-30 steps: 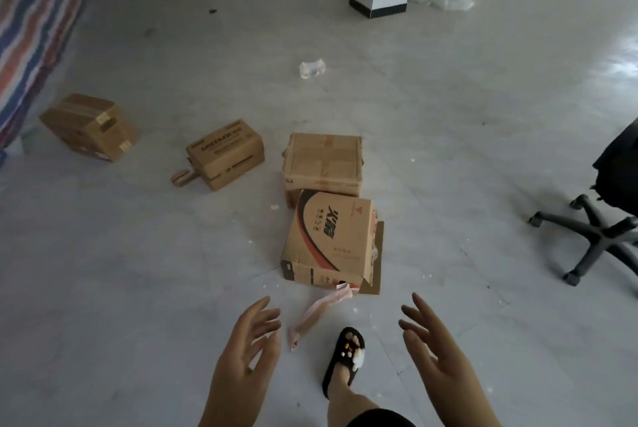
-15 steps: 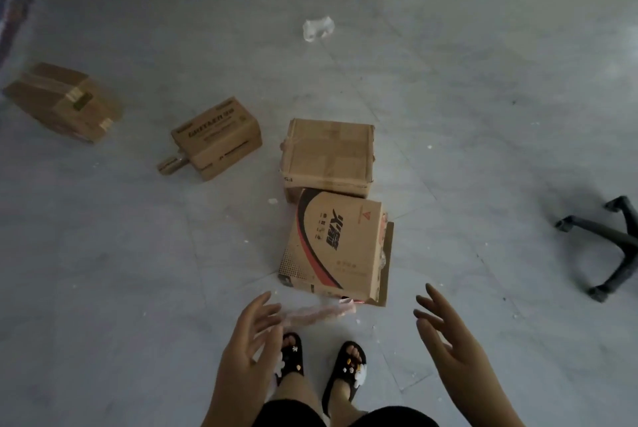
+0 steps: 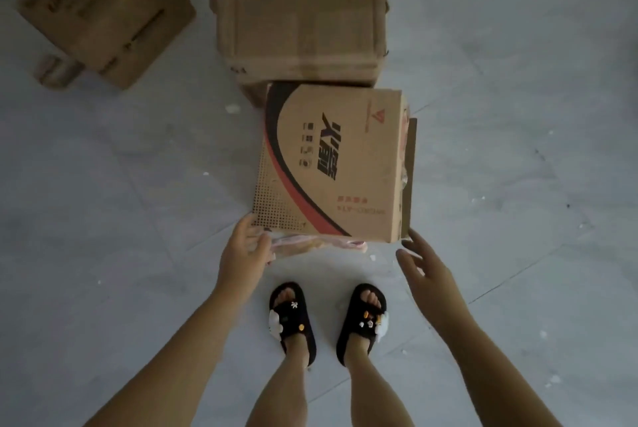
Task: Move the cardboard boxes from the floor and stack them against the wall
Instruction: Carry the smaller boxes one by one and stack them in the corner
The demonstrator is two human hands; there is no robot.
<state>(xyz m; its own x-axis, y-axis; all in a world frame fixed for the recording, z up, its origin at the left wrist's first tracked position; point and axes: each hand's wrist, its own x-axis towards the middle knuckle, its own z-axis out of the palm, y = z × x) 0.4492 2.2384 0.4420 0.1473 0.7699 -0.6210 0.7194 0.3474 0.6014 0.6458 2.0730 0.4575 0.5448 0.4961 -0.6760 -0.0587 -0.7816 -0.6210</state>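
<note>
Pale grey tiled floor (image 3: 500, 157), dimly lit, w/ small white specks scattered on it, is seen from above. The landmark is the printed cardboard box (image 3: 341, 164), brown w/ black-and-red curved graphics and dark characters on top, lying flat on the floor just ahead of two feet in black sandals (image 3: 328, 319). Touching its far edge a larger plain box (image 3: 300, 8) is seen, taped along the top; beyond the printed box's far-left corner, well apart, a third box w/ dark lettering (image 3: 103, 12) lies at an angle, blurred. All three are on the floor; no wall is in view. The left hand (image 3: 243, 254) is placed at the printed box's near-left corner, fingers curled onto the edge and touching a strip of pinkish loose tape or plastic (image 3: 317, 243) that trails along the near side. The right hand (image 3: 423, 264) is held spread wide beside the near-right corner, fingertips close to or just touching it; nothing is gripped there yet. The step judged in hand: getting hold of the printed box for a lift. A secure lift is prob. best got w/ both hands set low on opposite sides, the loose strip kept out from under the fingers. A flap (image 3: 411, 178) stands open along the box's right side, so that side should be supported. Contents of the boxes can't be told: tops are shut, nothing inside is shown.
</note>
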